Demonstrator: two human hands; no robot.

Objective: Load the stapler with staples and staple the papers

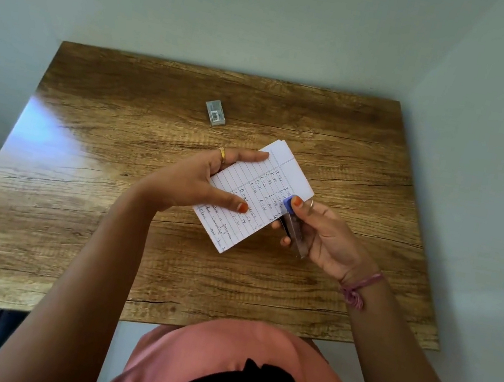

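Nearest, the right hand [320, 233] grips a small stapler [293, 228], blue cap under the thumb, at the right edge of the papers [254, 198]. Left hand [198, 181] pinches the papers from their left side, thumb on top, fingers beneath, holding them tilted above the wooden table [102, 231]. Ruled sheets, blue handwriting in columns of letters and numbers; too small to read surely. A gold ring on the left hand, pink thread on the right wrist. Beyond the papers, well apart, lies a small staple box [215, 113] with a barcode label.
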